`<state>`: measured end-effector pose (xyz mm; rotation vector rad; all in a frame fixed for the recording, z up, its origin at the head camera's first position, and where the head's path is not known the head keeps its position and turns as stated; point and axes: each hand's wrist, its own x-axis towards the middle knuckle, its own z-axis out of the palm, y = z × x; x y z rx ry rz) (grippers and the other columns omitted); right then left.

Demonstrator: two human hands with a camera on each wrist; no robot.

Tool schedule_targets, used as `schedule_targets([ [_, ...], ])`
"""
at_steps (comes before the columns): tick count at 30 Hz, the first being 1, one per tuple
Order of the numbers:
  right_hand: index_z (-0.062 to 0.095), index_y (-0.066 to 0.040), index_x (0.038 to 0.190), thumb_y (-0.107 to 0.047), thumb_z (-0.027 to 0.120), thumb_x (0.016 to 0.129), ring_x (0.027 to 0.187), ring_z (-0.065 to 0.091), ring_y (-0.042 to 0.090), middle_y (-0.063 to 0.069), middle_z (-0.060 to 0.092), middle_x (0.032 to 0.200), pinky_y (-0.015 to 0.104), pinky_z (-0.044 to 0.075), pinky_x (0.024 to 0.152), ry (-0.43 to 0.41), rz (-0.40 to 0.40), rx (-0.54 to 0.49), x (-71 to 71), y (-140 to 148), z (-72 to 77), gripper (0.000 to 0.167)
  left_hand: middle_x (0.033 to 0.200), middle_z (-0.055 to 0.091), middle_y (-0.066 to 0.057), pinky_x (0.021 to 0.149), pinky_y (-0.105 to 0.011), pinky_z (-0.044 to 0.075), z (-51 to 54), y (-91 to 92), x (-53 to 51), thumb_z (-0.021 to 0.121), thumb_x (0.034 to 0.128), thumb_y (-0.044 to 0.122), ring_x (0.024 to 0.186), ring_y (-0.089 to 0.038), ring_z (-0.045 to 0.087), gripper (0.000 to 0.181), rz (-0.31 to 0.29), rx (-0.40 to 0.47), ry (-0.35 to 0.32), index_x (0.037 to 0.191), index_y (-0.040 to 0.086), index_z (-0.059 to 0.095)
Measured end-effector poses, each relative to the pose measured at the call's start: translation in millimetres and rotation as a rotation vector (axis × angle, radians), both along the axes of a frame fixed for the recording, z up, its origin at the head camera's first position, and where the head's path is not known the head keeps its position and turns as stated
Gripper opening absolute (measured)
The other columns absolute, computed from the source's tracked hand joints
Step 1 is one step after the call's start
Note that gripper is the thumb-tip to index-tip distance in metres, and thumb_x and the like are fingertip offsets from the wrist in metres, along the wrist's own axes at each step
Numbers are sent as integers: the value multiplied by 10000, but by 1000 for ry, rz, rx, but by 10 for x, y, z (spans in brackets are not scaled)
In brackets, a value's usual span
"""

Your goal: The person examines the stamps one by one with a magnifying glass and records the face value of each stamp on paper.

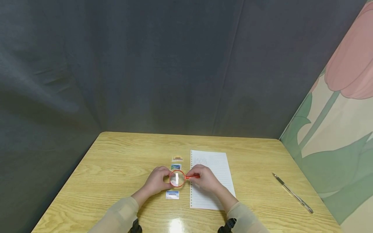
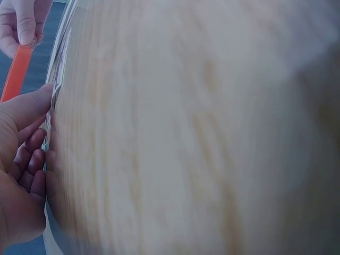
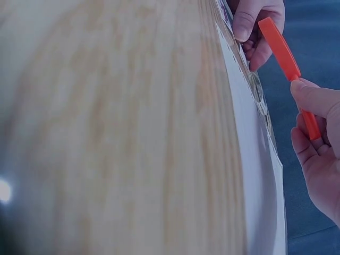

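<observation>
My right hand (image 1: 205, 178) pinches the handle of a red magnifying glass (image 1: 185, 177), its round lens over a small stamp-like picture card. In the right wrist view the orange-red rim (image 3: 280, 49) is seen edge-on, apart from the table. My left hand (image 1: 158, 180) is at the card's left side, and in the left wrist view its thumb (image 2: 34, 103) touches a thin raised card edge (image 2: 62, 66). Glare on the lens hides most of that card. Similar cards lie in the column: a yellowish one (image 1: 177, 159), a blue-green one (image 1: 176, 167) and a pale blue one (image 1: 172, 194).
A lined sheet of paper (image 1: 214, 161) with faint pencil-like writing lies under my right hand and forearm. A clear pen (image 1: 292, 193) rests at the right of the wooden table (image 1: 122, 155). A dark curtain (image 1: 175, 71) hangs behind; a flowered cloth (image 1: 344, 145) hangs at right.
</observation>
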<state>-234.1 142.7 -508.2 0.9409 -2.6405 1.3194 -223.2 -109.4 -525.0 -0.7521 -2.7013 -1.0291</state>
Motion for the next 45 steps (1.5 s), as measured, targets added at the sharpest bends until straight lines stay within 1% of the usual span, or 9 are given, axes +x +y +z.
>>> schedule_targets([
  [3, 770, -172, 900, -67, 788, 835, 798, 569, 63, -109, 663, 885, 235, 509, 678, 13, 1, -2, 1, 12, 4, 125, 949, 649, 37, 893, -412, 478, -1, -6, -3, 918, 657, 198, 936, -205, 583, 297, -1, -4, -3, 891, 137, 745],
  [7, 773, -169, 891, -83, 804, 816, 799, 584, 59, -111, 669, 873, 236, 520, 681, 56, -6, -19, 0, 75, 15, 118, 978, 637, 42, 911, -429, 477, 14, -20, 4, 908, 686, 214, 971, -213, 576, 297, 4, 4, -46, 923, 142, 745],
  [10, 775, -167, 882, -66, 806, 808, 767, 567, 56, -109, 663, 851, 230, 510, 655, 66, -30, -43, -2, 185, 29, 129, 999, 632, 43, 907, -443, 483, 29, -25, 14, 893, 718, 222, 988, -225, 574, 301, 1, 1, -73, 969, 135, 753],
  [17, 773, -158, 886, -14, 800, 802, 762, 574, 84, -78, 671, 835, 224, 506, 668, 65, -114, -95, 6, 617, 50, 169, 1013, 640, 23, 932, -463, 467, 55, -19, 27, 880, 734, 202, 1006, -242, 571, 312, 3, -7, -90, 1008, 113, 758],
  [23, 774, -120, 902, 15, 797, 797, 792, 585, 90, -20, 687, 870, 207, 510, 687, 53, -226, -108, 71, 1032, 66, 173, 1016, 638, 31, 927, -466, 470, 63, -17, 33, 883, 737, 220, 1005, -237, 572, 313, 4, -10, -93, 1008, 124, 758],
  [27, 772, -110, 908, 1, 798, 801, 805, 588, 83, 4, 696, 898, 191, 507, 694, 15, -315, -105, 126, 1293, 73, 157, 1022, 639, 29, 926, -469, 471, 57, -17, 28, 885, 736, 222, 1008, -238, 572, 316, 6, -5, -99, 1008, 123, 758],
  [30, 768, -106, 919, -5, 789, 812, 812, 590, 78, 16, 702, 920, 186, 503, 696, 12, -362, -81, 164, 1484, 72, 149, 1023, 637, 32, 924, -465, 472, 55, -16, 26, 885, 737, 225, 1009, -234, 570, 316, 10, -8, -104, 1009, 124, 758],
  [38, 764, -93, 953, -26, 775, 837, 834, 606, 29, 30, 714, 943, 151, 502, 714, 39, -424, -40, 265, 1932, 84, 135, 1012, 636, 33, 925, -465, 470, 87, -10, 41, 884, 736, 214, 1002, -234, 569, 314, 13, -5, -108, 1005, 114, 758],
  [45, 762, -76, 955, -47, 778, 841, 839, 598, -16, 52, 718, 948, 109, 483, 717, 47, -493, 1, 392, 2197, 121, 119, 1015, 634, 35, 922, -462, 473, 75, -6, 36, 882, 739, 223, 1003, -232, 569, 317, 11, -4, -115, 1010, 114, 757],
])
